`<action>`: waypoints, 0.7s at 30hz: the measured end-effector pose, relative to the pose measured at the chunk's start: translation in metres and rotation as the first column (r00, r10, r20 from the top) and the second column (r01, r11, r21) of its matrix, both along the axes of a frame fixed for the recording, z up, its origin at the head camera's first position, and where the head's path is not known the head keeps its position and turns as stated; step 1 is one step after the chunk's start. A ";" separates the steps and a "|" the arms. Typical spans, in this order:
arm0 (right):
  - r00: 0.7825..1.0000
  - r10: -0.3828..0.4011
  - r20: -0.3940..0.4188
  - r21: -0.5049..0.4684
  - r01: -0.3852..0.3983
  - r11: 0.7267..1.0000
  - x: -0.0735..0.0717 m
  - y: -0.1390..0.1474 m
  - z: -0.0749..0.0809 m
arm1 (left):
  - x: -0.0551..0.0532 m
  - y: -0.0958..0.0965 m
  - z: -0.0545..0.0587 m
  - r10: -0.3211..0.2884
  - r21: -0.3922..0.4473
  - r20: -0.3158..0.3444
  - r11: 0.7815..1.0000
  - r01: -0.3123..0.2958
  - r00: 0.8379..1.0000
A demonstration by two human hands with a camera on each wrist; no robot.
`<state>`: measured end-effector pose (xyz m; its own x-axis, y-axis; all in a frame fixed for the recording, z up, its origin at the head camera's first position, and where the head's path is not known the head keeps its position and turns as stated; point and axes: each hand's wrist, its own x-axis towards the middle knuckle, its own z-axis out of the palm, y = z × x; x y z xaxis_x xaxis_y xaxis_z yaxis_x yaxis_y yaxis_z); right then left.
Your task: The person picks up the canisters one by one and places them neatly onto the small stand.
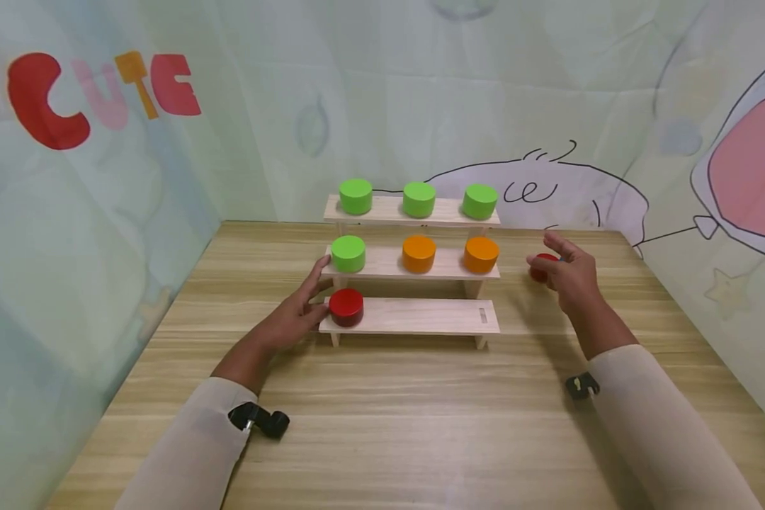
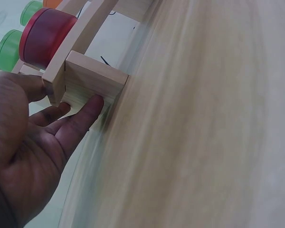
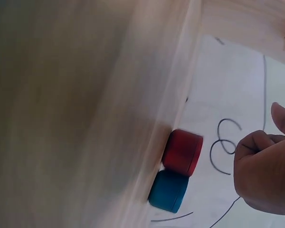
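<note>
My left hand [image 1: 293, 312] touches the left end of a three-step wooden rack [image 1: 421, 315]. In the left wrist view its thumb lies at the end of the lowest board, and its fingers [image 2: 78, 124] reach along the side of the leg. A red round block [image 1: 346, 309] sits at that board's left end, near the thumb. My right hand [image 1: 572, 275] hovers right of the rack, holding nothing. It partly covers another red block [image 1: 541, 269] in the head view. In the right wrist view that block stands against a blue block [image 3: 168, 191], apart from the hand.
Three green blocks [image 1: 418, 200] stand along the top step. On the middle step are a green block [image 1: 348, 254] at left and two orange blocks [image 1: 418, 254]. A wood-grain table [image 1: 382, 425] carries the rack, and a printed cloth [image 1: 261, 120] hangs behind.
</note>
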<state>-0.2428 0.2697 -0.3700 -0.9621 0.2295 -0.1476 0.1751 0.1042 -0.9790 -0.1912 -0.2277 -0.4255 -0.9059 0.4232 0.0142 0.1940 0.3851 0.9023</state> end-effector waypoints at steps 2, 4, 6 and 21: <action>1.000 -0.002 0.023 0.051 0.001 0.999 -0.004 0.002 -0.001 | 0.000 0.000 0.000 0.000 0.004 0.001 1.000 0.000 1.000; 0.999 -0.004 0.039 0.099 0.000 0.995 -0.008 0.005 -0.003 | -0.001 -0.001 -0.001 -0.002 0.006 -0.002 1.000 0.002 1.000; 0.999 0.001 0.042 0.167 -0.008 0.986 -0.012 0.008 -0.005 | -0.001 -0.001 -0.002 -0.006 0.006 -0.003 1.000 0.006 1.000; 0.990 0.047 0.136 0.600 -0.121 0.791 -0.030 0.028 -0.006 | -0.001 0.001 0.000 0.002 0.000 0.001 1.000 -0.002 1.000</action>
<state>-0.2729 0.2979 -0.3761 -0.9679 0.2261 -0.1097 0.2384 0.6885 -0.6850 -0.1922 -0.2269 -0.4259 -0.9068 0.4214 0.0133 0.1926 0.3858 0.9023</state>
